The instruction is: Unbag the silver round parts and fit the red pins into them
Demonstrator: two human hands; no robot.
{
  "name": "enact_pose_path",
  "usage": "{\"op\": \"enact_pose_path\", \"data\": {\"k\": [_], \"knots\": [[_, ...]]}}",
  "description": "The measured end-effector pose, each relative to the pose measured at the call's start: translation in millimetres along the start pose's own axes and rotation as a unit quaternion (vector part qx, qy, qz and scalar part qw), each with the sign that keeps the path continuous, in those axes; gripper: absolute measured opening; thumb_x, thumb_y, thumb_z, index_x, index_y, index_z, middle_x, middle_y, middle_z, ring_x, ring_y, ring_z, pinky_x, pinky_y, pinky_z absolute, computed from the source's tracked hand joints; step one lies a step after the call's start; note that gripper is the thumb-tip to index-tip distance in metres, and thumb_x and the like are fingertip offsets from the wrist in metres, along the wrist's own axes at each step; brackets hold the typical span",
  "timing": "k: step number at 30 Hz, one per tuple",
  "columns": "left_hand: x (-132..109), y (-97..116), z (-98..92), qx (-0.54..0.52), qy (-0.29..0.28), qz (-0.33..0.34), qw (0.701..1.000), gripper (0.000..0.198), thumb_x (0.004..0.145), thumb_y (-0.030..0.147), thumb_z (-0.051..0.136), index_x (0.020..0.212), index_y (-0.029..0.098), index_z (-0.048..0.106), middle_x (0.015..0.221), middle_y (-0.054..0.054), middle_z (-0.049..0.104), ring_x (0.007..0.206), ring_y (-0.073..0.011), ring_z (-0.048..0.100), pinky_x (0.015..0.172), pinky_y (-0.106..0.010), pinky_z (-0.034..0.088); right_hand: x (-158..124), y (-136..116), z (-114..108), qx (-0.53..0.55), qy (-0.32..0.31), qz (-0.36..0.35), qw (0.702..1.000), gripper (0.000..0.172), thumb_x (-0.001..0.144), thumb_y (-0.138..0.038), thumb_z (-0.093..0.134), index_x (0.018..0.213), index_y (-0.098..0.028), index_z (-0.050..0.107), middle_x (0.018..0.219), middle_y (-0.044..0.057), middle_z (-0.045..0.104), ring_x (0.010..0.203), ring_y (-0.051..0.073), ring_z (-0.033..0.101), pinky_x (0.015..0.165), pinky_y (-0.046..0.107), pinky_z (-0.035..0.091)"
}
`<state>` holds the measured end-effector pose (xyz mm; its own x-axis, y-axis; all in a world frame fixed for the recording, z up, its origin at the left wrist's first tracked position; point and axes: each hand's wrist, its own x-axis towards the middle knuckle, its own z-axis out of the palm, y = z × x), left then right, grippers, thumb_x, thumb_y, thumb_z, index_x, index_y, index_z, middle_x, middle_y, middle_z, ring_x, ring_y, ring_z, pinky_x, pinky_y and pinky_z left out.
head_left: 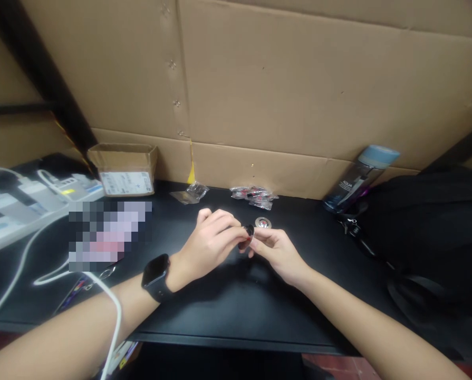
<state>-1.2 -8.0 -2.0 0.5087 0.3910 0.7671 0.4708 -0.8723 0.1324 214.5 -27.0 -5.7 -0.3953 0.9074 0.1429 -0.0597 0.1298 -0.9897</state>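
Observation:
A small dark round piece with a bit of red (245, 240) is held between both hands above the black table. My left hand (212, 237), with a black watch on its wrist, pinches the piece from the left. From the right, the thumb and fingers of my right hand (277, 252) grip its edge. Just behind my right hand lies a silver disc with a red centre (263, 223). Several small clear packets with red contents (255, 195) rest farther back, and crumpled clear wrappers (191, 193) lie to their left.
Left on the black table (220, 316) are a power strip (41, 211), white cables, a pixelated item (109, 237) and a cardboard box (123, 169). A bottle (358, 179), keys (348, 224) and a black bag (429, 227) stand right. Cardboard (299, 95) walls the back.

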Motion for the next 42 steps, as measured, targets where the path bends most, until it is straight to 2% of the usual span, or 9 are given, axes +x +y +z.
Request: {"op": "enact_pose_path", "data": {"k": [3,6,9,11,17,25,35,38,42], "knots": [[0,3,0.0,0.005,-0.020,-0.023,1.000,0.010,0.102,0.018,0.060,0.099,0.023,0.069,0.096,0.000,0.074,0.097,-0.0182,0.064,0.084,-0.039,0.029,1,3,-2,-0.012,0.013,0.004,1.000,0.037,0.084,-0.039,0.083,0.116,-0.020,0.079,0.093,0.005,0.079,0.084,0.018,0.071,0.080,0.032,0.058],[1,7,2.2,-0.042,-0.024,-0.101,0.994,0.010,0.102,0.021,0.060,0.096,0.022,0.068,0.097,0.001,0.074,0.093,-0.0169,0.064,0.083,-0.038,0.030,1,7,-4,-0.005,0.039,-0.001,0.999,0.044,0.079,-0.034,0.087,0.121,-0.023,0.077,0.103,0.006,0.080,0.093,0.021,0.074,0.090,0.037,0.059],[2,10,4.7,-0.104,-0.041,-0.187,0.976,0.007,0.101,0.027,0.064,0.096,0.023,0.068,0.097,0.002,0.074,0.091,-0.0157,0.065,0.083,-0.035,0.033,1,10,-6,-0.012,0.051,-0.010,0.999,0.049,0.079,-0.034,0.087,0.125,-0.024,0.075,0.103,0.006,0.080,0.092,0.021,0.075,0.090,0.039,0.060],[3,11,5.0,-0.121,-0.059,-0.206,0.969,0.008,0.101,0.028,0.064,0.095,0.024,0.068,0.098,0.003,0.074,0.092,-0.0158,0.065,0.083,-0.035,0.033,1,12,-6,-0.028,0.053,-0.022,0.998,0.050,0.079,-0.033,0.087,0.126,-0.024,0.074,0.102,0.006,0.080,0.091,0.021,0.076,0.089,0.038,0.061],[4,13,1.0,-0.117,-0.080,-0.203,0.969,0.012,0.099,0.023,0.061,0.088,0.022,0.066,0.091,0.003,0.071,0.090,-0.0160,0.062,0.083,-0.036,0.031,0,12,-8,-0.080,0.059,-0.047,0.994,0.048,0.081,-0.035,0.085,0.126,-0.024,0.075,0.109,0.008,0.079,0.094,0.023,0.076,0.090,0.041,0.062],[1,7,1.8,-0.034,-0.040,-0.099,0.994,0.015,0.101,0.020,0.057,0.091,0.021,0.068,0.090,0.000,0.073,0.089,-0.0166,0.063,0.081,-0.040,0.026,0,9,-6,-0.077,0.026,-0.017,0.997,0.041,0.086,-0.042,0.080,0.121,-0.021,0.077,0.107,0.009,0.080,0.099,0.026,0.076,0.095,0.044,0.060],[-1,1,7.0,-0.180,-0.090,-0.248,0.947,0.005,0.093,0.032,0.074,0.092,0.029,0.078,0.099,0.005,0.080,0.088,-0.0178,0.072,0.087,-0.036,0.036,3,11,-14,-0.098,0.049,-0.049,0.993,0.047,0.076,-0.032,0.089,0.120,-0.022,0.076,0.103,0.007,0.078,0.086,0.019,0.073,0.081,0.036,0.061],[-1,-2,7.3,-0.188,-0.082,-0.242,0.948,0.002,0.090,0.030,0.078,0.089,0.029,0.079,0.096,0.006,0.080,0.087,-0.0172,0.072,0.086,-0.034,0.038,2,11,-14,-0.082,0.019,-0.023,0.996,0.045,0.080,-0.036,0.086,0.122,-0.022,0.076,0.106,0.008,0.079,0.092,0.021,0.074,0.088,0.039,0.061],[2,-3,2.6,-0.166,-0.078,-0.183,0.966,0.005,0.093,0.029,0.075,0.089,0.028,0.078,0.091,0.003,0.079,0.087,-0.0164,0.071,0.084,-0.034,0.039,2,13,-13,-0.030,-0.007,0.008,0.999,0.045,0.080,-0.039,0.086,0.120,-0.021,0.076,0.111,0.009,0.079,0.098,0.023,0.075,0.094,0.041,0.060]]}}
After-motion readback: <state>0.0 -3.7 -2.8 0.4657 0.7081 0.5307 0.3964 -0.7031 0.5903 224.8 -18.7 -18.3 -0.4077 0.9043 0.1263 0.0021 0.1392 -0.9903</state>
